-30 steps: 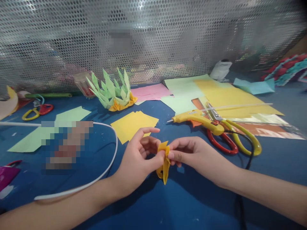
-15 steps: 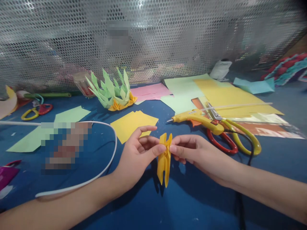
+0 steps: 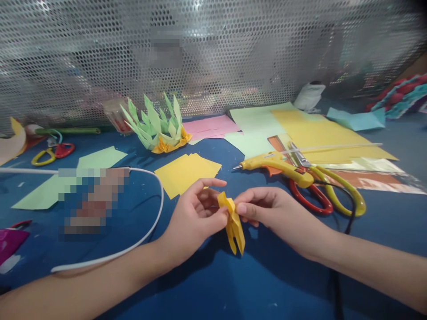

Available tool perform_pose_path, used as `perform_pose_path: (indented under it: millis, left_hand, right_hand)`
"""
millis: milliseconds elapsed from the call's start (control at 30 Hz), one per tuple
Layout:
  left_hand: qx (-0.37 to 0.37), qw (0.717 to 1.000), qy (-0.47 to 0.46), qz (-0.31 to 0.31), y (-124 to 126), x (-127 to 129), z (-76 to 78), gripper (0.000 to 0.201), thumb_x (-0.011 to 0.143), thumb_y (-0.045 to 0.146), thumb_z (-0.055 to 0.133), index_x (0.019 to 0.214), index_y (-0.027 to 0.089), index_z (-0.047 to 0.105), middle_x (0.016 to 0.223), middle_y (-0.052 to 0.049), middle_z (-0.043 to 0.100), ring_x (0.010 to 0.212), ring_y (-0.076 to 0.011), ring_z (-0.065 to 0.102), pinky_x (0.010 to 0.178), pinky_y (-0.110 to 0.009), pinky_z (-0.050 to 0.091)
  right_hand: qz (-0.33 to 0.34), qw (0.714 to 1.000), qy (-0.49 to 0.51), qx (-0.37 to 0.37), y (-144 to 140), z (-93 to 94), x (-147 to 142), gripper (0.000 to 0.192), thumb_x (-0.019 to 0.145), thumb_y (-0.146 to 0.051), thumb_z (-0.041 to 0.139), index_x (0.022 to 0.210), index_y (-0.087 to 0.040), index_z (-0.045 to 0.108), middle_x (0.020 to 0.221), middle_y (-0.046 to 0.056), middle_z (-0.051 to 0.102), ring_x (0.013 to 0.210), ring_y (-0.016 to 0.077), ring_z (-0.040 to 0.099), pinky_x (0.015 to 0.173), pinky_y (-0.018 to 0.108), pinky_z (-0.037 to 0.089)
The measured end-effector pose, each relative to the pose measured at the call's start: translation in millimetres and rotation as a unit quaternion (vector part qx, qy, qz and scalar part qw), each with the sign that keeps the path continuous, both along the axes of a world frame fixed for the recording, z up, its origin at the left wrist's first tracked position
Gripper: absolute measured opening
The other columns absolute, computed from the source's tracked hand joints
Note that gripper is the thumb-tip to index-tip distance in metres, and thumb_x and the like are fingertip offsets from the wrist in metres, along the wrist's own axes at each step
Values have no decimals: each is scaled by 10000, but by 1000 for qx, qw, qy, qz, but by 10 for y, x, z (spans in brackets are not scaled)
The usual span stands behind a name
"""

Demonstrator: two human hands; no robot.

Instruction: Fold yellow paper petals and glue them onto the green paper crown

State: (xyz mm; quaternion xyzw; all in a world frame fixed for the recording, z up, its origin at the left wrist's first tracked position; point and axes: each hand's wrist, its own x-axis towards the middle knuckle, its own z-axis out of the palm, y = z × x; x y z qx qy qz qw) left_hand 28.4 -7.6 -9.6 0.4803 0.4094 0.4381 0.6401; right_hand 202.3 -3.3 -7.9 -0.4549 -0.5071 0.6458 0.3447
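A small folded yellow paper piece [image 3: 236, 231] with narrow prongs pointing down is held just above the blue table, between my two hands. My left hand [image 3: 196, 213] pinches its left side with thumb and fingers, the index finger stretched out above it. On the other side, the thumb and fingertips of my right hand [image 3: 267, 206] grip the paper's upper right edge. Behind my left hand lie yellow paper sheets [image 3: 187, 173]. A yellow glue gun [image 3: 273, 163] and scissors [image 3: 327, 189] with red and yellow handles rest beyond my right hand.
A ring of folded green and orange paper [image 3: 158, 129] stands near the perforated metal screen [image 3: 213, 58]. Large green and yellow sheets [image 3: 300, 129] lie at the back right. A white cable [image 3: 160, 209] curves at left, near green paper [image 3: 43, 193] and smaller scissors [image 3: 53, 153].
The folded yellow paper has turned in my fingers, its lower prongs swinging to the right and its top tilting left. Both hands still hold it, and the view has shifted slightly.
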Motion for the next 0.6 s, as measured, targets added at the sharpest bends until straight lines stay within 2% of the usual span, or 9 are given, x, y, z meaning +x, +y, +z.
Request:
perform_pose_path:
  millis: [133,367,600]
  left_hand:
    - [3,1000,-9,-10,3,-13,-13,348,669,88,685,980,199,573,730,41,570,671,-85,595,623,-171,503]
    - [25,999,9,29,17,4,-30,254,726,170,711,938,193,574,744,31,593,739,-91,592,693,-182,498]
    - [11,999,33,18,14,2,-19,294,712,225,745,941,191,565,836,0,638,815,-133,617,758,-244,514]
  right_hand:
    - [7,1000,-9,9,-11,11,-10,238,644,-384,784,716,-179,687,609,-23,573,528,71,443,505,213,385]
    - [23,999,-19,31,-27,17,-19,247,731,-414,714,761,-182,635,602,-39,541,532,73,461,519,203,405]
    - [-1,999,-21,26,-21,15,-13,313,688,-471,733,718,-178,629,571,-54,453,510,62,380,473,203,342]
